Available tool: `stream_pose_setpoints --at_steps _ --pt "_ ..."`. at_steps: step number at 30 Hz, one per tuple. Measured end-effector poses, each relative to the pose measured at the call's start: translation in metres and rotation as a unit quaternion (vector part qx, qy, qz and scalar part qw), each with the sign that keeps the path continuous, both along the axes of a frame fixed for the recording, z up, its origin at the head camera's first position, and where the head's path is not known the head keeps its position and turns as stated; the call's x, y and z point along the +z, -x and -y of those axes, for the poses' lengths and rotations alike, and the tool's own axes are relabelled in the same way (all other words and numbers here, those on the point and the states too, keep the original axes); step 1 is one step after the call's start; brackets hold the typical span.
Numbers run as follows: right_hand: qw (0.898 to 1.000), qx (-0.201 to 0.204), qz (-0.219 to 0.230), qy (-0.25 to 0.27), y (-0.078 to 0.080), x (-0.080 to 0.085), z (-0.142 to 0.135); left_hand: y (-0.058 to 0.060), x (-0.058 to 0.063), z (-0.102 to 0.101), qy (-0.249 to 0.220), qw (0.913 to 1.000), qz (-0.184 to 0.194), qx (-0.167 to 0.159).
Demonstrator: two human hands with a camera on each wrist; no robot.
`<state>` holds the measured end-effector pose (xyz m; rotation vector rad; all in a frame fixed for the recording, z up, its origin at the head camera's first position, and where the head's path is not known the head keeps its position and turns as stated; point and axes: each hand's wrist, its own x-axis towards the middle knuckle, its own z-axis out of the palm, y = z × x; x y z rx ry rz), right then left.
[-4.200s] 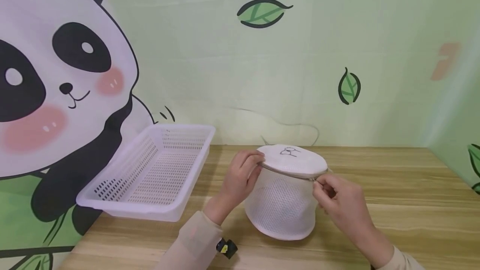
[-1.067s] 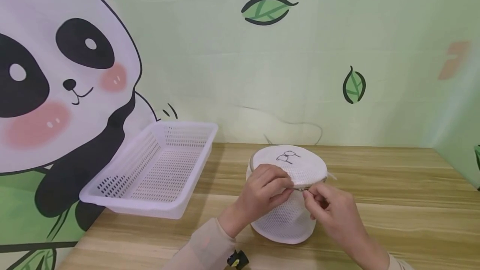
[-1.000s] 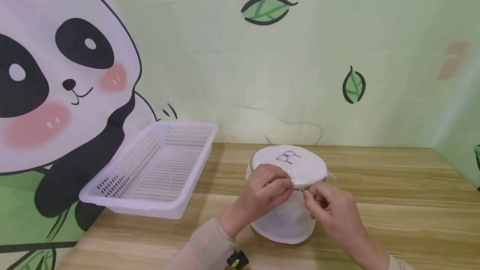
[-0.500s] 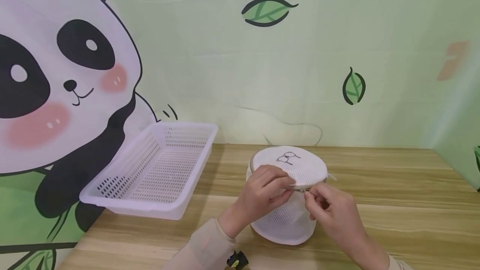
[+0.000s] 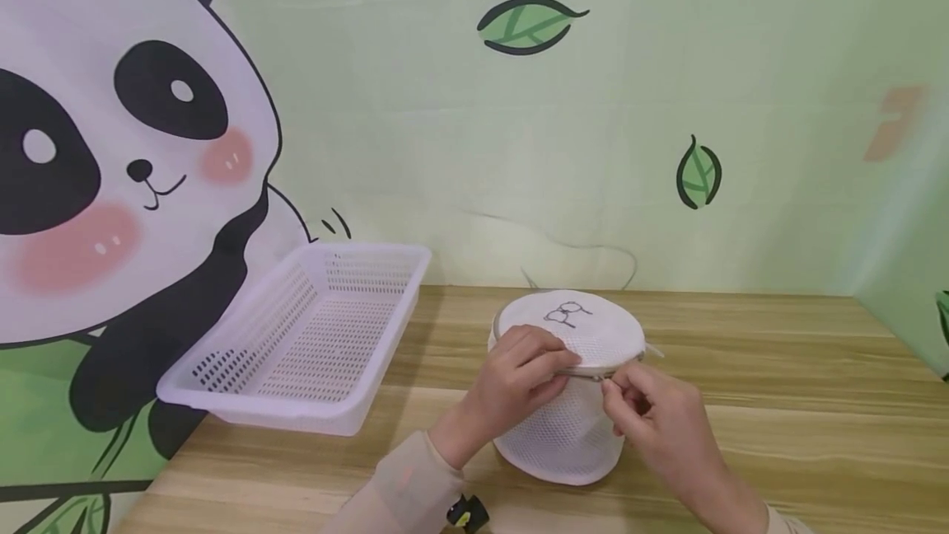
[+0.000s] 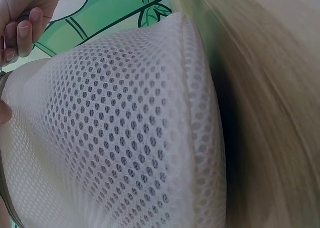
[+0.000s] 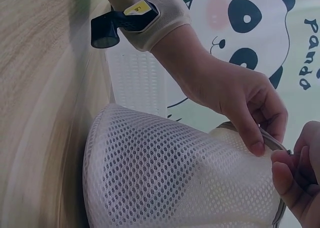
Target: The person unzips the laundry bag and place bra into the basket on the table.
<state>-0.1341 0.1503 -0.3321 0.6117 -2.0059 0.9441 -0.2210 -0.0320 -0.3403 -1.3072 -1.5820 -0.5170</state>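
Observation:
A white cylindrical mesh laundry bag stands upright on the table, its round lid printed with a small line drawing. A zipper runs round the lid's edge. My left hand pinches the bag's front rim, fingers over the lid and thumb below, as the right wrist view also shows. Just to its right, my right hand pinches the zipper pull between thumb and forefinger; the fingers mostly hide the pull. The mesh side fills the left wrist view. What is inside the bag cannot be made out.
A white perforated plastic basket sits on the wooden table to the left of the bag. Behind stands a green backdrop with a panda and leaves. A black wrist camera is on my left sleeve.
Since the earliest frame, my left hand has moved from the lid's left side to its front, and my right hand slightly leftward then down. The lid has turned slightly. Lately the hands have barely moved.

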Motion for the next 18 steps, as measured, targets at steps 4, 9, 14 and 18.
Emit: stream_pose_setpoints --at_steps 4,9,14,18 --pt "1.000 -0.013 0.005 0.000 -0.0001 0.0009 -0.0002 0.0012 0.0000 0.0014 -0.002 1.0000 0.002 -0.002" --pt "1.000 -0.021 0.013 -0.001 -0.0005 0.0020 -0.0008 0.0024 -0.0002 0.0033 -0.005 1.0000 0.004 -0.004" --pt "1.000 -0.022 0.014 0.000 0.0000 0.0026 -0.0025 0.0037 0.0005 0.0041 -0.007 0.9999 0.007 -0.006" --pt "1.000 -0.023 0.016 0.000 0.0010 0.0026 -0.0044 0.0043 0.0010 0.0048 -0.010 0.9999 0.008 -0.010"
